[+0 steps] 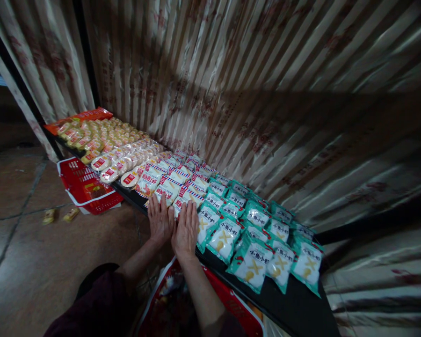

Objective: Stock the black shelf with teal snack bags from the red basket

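Observation:
My left hand lies on the front edge of the white snack packets with red print, its fingers pointing away from me. Beside it, my right hand rests flat on the front of the same group, its fingers extended and close to the teal-edged packets. The two hands nearly touch at the thumbs. Neither hand holds a packet. Round cream-coloured wrapped snacks lie to the left in rows. The packet parts under my fingers are hidden.
The packets stand on a long black shelf against a pleated curtain. Below it are a red basket at left and another red basket under my arms. Two small yellow packets lie on the tiled floor. An orange bag sits at the far end.

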`<state>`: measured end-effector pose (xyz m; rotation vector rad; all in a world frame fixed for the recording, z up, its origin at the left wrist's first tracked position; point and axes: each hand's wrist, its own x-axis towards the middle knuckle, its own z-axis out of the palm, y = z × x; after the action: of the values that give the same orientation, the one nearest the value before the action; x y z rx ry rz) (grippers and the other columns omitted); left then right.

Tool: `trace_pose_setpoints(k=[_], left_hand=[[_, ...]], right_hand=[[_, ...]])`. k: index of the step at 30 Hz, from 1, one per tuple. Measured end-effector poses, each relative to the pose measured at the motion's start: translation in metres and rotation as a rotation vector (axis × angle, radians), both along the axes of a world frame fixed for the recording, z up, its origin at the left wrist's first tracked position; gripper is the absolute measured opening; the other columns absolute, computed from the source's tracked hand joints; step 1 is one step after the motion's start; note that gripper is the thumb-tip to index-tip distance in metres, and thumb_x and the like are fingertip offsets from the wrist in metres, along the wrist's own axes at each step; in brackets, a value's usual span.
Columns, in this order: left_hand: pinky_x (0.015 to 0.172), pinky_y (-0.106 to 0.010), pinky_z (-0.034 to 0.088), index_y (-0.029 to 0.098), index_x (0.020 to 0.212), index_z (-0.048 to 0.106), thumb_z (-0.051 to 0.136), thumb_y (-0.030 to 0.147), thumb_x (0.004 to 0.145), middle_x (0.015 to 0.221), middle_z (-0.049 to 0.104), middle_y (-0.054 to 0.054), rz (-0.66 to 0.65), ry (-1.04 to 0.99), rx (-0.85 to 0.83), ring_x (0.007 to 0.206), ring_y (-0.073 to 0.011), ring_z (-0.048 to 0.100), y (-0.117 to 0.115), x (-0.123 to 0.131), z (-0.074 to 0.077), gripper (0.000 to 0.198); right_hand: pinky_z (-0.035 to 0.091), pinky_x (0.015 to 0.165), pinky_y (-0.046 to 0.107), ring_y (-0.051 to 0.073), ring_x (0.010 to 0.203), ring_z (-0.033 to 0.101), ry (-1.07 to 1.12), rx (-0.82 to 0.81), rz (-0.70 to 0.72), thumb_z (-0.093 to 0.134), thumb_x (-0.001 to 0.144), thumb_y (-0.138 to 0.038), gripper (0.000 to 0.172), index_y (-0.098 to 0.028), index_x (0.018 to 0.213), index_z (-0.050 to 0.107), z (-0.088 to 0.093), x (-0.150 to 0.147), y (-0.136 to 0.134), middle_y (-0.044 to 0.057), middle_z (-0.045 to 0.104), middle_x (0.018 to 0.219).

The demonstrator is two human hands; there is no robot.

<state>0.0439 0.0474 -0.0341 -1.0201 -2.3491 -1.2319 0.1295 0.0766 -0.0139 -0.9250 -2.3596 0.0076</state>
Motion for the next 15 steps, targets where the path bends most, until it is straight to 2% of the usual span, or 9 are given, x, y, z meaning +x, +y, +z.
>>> trace_pose_setpoints(k=[8,15], left_hand=[[0.11,-0.054,0.021,0.01,0.14,0.032,0.029,0.035,0.094,0.152,0.017,-0.022,0.023,-0.014,0.043,0.142,-0.0297,0.009,0.005,0.0,-0.006,0.053],[0.112,-0.054,0.015,0.006,0.141,0.032,0.026,0.037,0.095,0.153,0.009,-0.022,0.01,-0.008,0.061,0.143,-0.0305,0.004,0.006,0.004,-0.003,0.055]], right_hand=[[0.027,0.109,0.047,0.023,0.143,0.008,0.02,0.004,0.034,0.037,0.089,-0.009,0.06,-0.01,0.146,0.019,0.004,0.003,0.0,0.017,0.025,0.151],[0.025,0.11,0.046,0.024,0.143,0.008,-0.007,0.039,0.076,0.037,0.087,-0.007,0.056,-0.004,0.142,0.029,0.001,0.011,0.001,0.02,0.027,0.149]])
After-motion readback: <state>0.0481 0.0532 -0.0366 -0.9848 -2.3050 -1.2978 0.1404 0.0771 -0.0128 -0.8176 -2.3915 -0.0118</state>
